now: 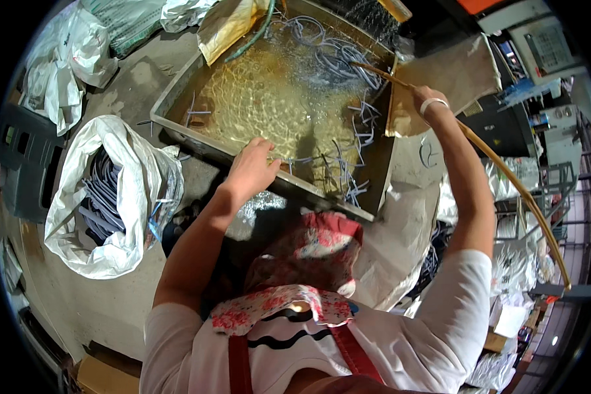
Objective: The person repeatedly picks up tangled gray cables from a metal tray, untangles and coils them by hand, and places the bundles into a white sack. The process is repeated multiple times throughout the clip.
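Observation:
My right hand (428, 98) is closed round a long, curved brown stick (489, 152). The stick's far end dips among coiled grey rubber-like strips (345, 58) in the water at the back of a shallow metal tank (197, 141). At the tank's near edge, my left hand (251, 169) curls its fingers over the rim; the fingertips are partly hidden. Close by its fingers, a thin grey strip (301, 160) lies in the yellowish, rippling water. More short grey offcuts (353, 187) are scattered along the near right corner and right side of the tank.
Left of the tank stands an open white woven sack (121, 253) holding dark grey strips (105, 190). Other white sacks (88, 52) lie at the far left. A green hose (255, 36) hangs over the tank's back left. Brown sheeting (450, 75) adjoins its right side.

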